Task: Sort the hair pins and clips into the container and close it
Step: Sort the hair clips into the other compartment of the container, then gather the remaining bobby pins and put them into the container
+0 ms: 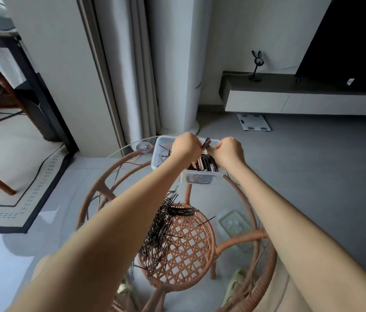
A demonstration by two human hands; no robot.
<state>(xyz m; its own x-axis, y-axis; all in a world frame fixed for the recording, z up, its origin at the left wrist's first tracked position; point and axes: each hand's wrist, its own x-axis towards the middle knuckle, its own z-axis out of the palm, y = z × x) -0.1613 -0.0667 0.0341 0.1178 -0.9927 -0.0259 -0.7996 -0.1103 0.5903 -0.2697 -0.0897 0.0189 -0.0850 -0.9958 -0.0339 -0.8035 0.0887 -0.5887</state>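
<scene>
Over the container at the bench's far edge, our left hand and right hand share a pinching grip on one dark clip, which we should lower flat among its like while pins wait nearer us.

A home living room: television on low cabinet, curtains, rug.

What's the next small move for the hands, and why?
Probably lower the dark clip, pinched between left hand and right hand, into the container compartment just below, where similar dark clips already lie. The pin pile lies unsorted.
</scene>
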